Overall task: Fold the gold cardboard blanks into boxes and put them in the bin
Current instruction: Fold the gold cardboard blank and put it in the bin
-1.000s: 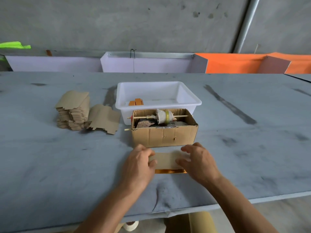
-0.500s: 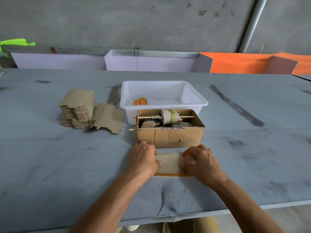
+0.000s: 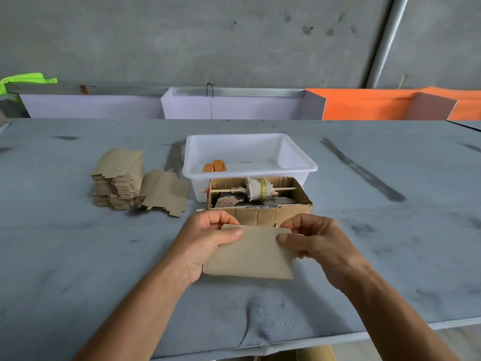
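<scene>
Head view. Centre of frame, just below the middle: both hands hold one flat rectangular blank of thin cardboard [image 3: 251, 254], its dull brown kraft back towards the camera; the gold face is not in sight. The left hand [image 3: 205, 243] pinches the blank's upper left corner, thumb on the near face, fingers [image 3: 216, 217] curled behind. The right hand [image 3: 316, 243] pinches the upper right corner the same way, thumb flat on the near face. The blank appears lifted off the grey scuffed counter [image 3: 78, 269], lower edge near the surface; whether that edge touches, cannot tell.

Handling, as judged: very light, thin, stiff enough to keep flat between two corner pinches, but it will bend along its scored lines and crease if squeezed mid-panel. Matte face, little slip. Best held at edges and corners, thumbs beside the fold lines, panels pushed up against the fingers behind.

Behind the blank, touching or nearly so: an open brown corrugated carton [image 3: 260, 201] with a skewered spool and scraps inside. Just beyond it, upper centre, the white plastic bin [image 3: 299, 162], holding small orange-gold folded boxes [image 3: 215, 166] at its left side. Left of centre: a tall stack of unfolded brown blanks [image 3: 118, 178], with a single loose blank [image 3: 165, 192] leaning just beside it.
</scene>
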